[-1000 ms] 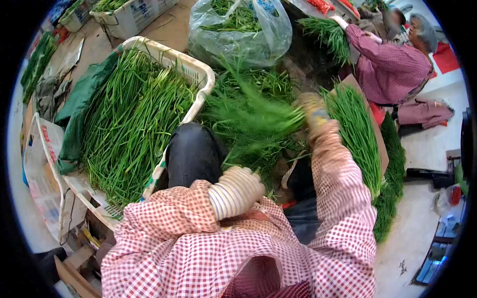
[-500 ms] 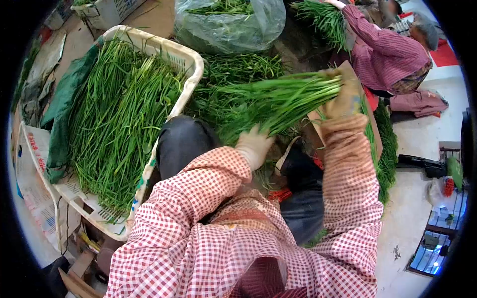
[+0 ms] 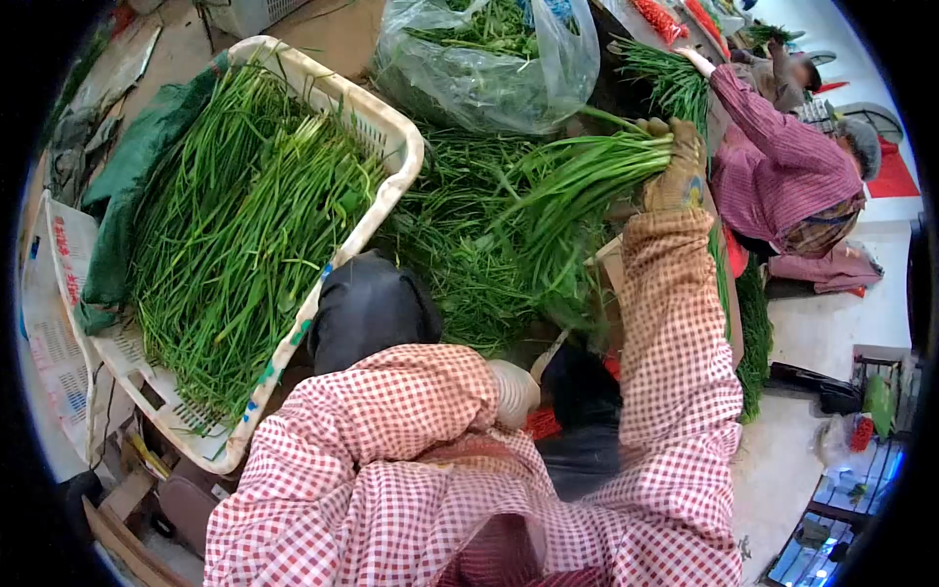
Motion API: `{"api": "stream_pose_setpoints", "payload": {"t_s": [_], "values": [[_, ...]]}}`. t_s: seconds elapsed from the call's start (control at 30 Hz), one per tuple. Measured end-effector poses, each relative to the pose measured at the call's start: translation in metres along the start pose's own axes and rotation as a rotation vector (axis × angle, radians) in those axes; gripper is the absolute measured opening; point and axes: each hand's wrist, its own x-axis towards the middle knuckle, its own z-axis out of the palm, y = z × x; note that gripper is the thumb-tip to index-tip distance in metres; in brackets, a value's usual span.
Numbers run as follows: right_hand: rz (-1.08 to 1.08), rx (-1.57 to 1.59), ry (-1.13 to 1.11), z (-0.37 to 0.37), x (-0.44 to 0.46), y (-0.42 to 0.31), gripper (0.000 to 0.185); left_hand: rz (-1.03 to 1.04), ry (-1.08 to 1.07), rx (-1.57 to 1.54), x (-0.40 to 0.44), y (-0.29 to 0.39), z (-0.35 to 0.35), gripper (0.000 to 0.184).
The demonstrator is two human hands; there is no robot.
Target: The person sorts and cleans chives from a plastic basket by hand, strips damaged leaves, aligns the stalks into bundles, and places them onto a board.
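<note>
A tan glove covers my right hand (image 3: 677, 176), which is closed around the pale stem ends of a bunch of green chives (image 3: 587, 181). The long leaves droop to the left and downward from the grip. Beneath them lies a loose heap of chives (image 3: 455, 220). My left hand (image 3: 515, 393), in a pale glove, is low near my lap between my knees, apart from the bunch; its fingers are hidden. To my left, a white plastic crate (image 3: 409, 147) is filled with more chives (image 3: 259, 215).
A clear plastic bag (image 3: 489, 83) of greens stands beyond the heap. Green cloth (image 3: 147, 196) hangs over the crate's left side. At the right, a person in a purple top (image 3: 782, 166) handles other chives (image 3: 670, 83). More greens (image 3: 753, 338) lie beside my right arm.
My left hand has come away from the leaves and drawn back toward my lap. My right hand has shifted slightly up and away with the chives, whose leaves now hang lower.
</note>
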Motion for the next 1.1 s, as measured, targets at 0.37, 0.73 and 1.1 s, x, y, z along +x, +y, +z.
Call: {"api": "stream_pose_setpoints", "payload": {"t_s": [0.37,0.73,1.1], "values": [[0.081,0.323,-0.212,-0.081,-0.009,-0.016,0.025,0.37,0.14,-0.042,-0.005,0.02,-0.005,0.035],[0.038,0.499,-0.082,-0.094,-0.039,-0.045,0.03,0.459,0.469,-0.295,-0.048,0.091,-0.021,0.026],[-0.56,-0.316,-0.556,-0.004,-0.157,-0.08,0.03,0.859,0.092,-1.949,-0.034,0.086,-0.024,0.109]]}}
